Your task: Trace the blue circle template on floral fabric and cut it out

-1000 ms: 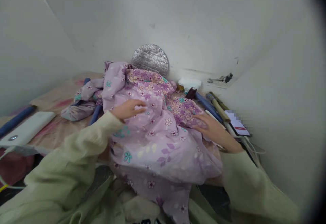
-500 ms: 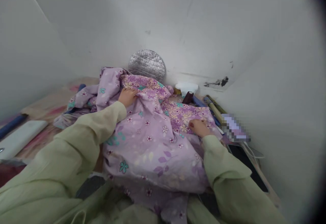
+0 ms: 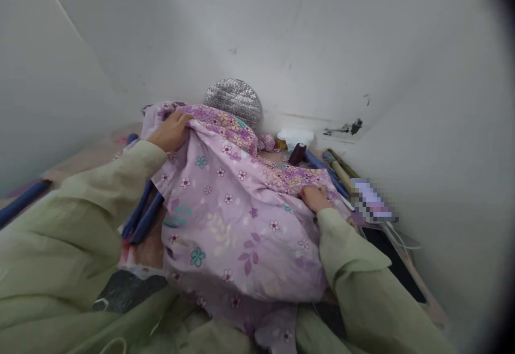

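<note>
The cloth (image 3: 237,230) lies over the middle of the table (image 3: 151,252), reaching up towards its far edge and spilling past the near edge over the person's lap. It is thin, soft lilac fabric, strewn with small 5-petalled flowers, teal blooms and leaf sprays; a denser floral band runs along its far side. Folds fan out from the left hand (image 3: 171,131), and the panel between the hands is drawn fairly smooth, with a long shallow crease.

The left hand grips the cloth near the far edge, its fingers bent over a gathered fold. The right hand (image 3: 316,198), towards the right edge, is curled into a loose fist and closed on the banded part — the fingertips are tucked out of sight. Both sleeves (image 3: 356,246) are matte pale green, creased at the forearms.

Against the wall (image 3: 281,48) at the far edge stands a round disc (image 3: 233,104) of crinkled, quilted silver foil. To its right come a knobbly pink ball (image 3: 266,142), a smooth white item (image 3: 296,139) and a dark maroon spool (image 3: 298,153), tilted over. Slim rods (image 3: 343,174), blue and olive, lie slantwise near the right edge, beside a flat phone (image 3: 374,201) with a blurred screen; a thin white cable (image 3: 402,244) loops below it. Nearer still along that edge lies a flat black slab (image 3: 394,263). At left, 2 blue rods (image 3: 148,217) slant towards the near edge — dull-surfaced and partly under the cloth.
</note>
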Motion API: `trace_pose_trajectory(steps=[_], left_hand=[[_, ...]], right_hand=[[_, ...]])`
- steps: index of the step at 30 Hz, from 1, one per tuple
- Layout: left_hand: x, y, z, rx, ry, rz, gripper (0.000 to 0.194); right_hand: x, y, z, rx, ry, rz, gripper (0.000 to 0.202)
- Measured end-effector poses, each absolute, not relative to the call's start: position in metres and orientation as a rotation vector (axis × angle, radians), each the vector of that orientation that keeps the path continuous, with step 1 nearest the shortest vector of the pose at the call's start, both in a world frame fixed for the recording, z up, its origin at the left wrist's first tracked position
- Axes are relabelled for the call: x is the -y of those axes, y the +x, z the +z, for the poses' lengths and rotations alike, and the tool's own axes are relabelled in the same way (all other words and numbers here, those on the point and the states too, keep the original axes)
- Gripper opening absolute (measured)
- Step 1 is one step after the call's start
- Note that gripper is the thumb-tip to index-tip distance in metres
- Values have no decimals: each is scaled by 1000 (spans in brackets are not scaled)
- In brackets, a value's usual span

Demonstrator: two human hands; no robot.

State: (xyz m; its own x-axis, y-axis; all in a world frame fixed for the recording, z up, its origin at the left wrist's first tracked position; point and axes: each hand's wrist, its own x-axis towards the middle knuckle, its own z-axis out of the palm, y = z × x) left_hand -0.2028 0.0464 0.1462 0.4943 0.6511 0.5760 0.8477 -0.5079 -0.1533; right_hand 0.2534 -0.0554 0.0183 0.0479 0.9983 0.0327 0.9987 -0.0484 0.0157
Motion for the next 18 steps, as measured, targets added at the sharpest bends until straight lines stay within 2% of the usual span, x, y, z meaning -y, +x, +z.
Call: trace_pose_trajectory(steps=[9,14,18], left_hand=[[-47,-199,164,1198,-2338,-382,32],[-47,-165,149,1358,-2295,-298,32],[-48,-138,139,1563,-2258,-311,32]], right_hand=[[31,281,82,1482,-2263,-460,29],[14,294,96,1328,-2232,-492,30],[14,287,97,1429,-2208,-423,31]])
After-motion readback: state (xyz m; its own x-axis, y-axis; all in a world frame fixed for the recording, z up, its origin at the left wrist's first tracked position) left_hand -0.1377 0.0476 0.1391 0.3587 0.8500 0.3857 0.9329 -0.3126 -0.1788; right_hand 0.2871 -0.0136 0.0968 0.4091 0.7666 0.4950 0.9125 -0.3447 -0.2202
